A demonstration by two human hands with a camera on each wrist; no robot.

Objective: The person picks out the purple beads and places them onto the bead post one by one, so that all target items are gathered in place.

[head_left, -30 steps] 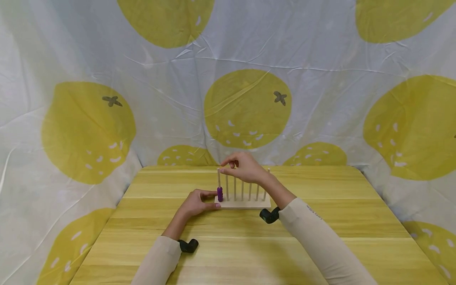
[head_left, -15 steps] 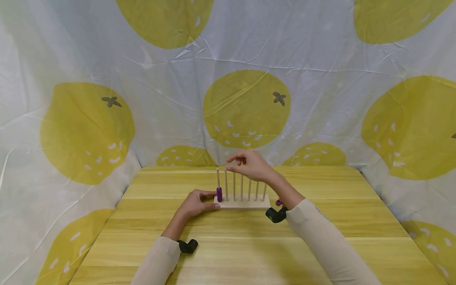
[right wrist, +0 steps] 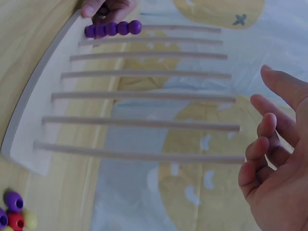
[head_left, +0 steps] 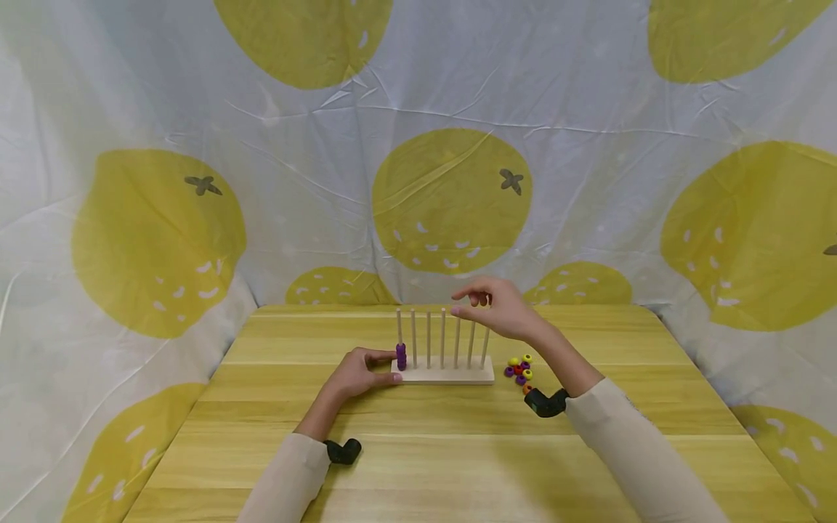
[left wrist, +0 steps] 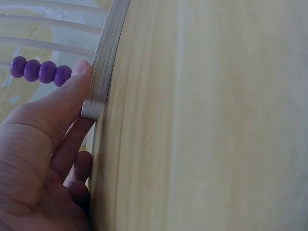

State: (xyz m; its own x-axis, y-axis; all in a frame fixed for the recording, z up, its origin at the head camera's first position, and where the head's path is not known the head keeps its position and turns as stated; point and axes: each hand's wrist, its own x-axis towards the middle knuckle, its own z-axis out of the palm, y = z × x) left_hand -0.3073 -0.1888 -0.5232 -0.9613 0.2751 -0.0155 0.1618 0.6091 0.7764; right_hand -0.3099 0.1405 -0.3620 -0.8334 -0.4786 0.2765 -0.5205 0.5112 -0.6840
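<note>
Seven-peg wooden rack [head_left: 445, 375]: upright on worktop [head_left: 418, 465]. Purple beads [head_left: 402, 357]: stacked on rack's leftmost peg [head_left: 399, 327]. Left hand [head_left: 354, 374]: grip clamped on rack's left end. Right hand [head_left: 502, 309]: near tops of rack's right-hand pegs [head_left: 471, 349], grip apart, nothing visibly held. Loose beads [head_left: 519, 370]: right of rack, mixed colours. Step, by appearances: threading, between beads; next move likely calls for pinching loose bead.

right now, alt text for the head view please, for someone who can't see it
A person's left hand has its grip on the left end of a wooden seven-peg stand, its leftmost peg threaded with purple beads. The right hand hovers with an empty grip near the other pegs' tops; loose coloured beads lie on the wooden table to the right.
</note>
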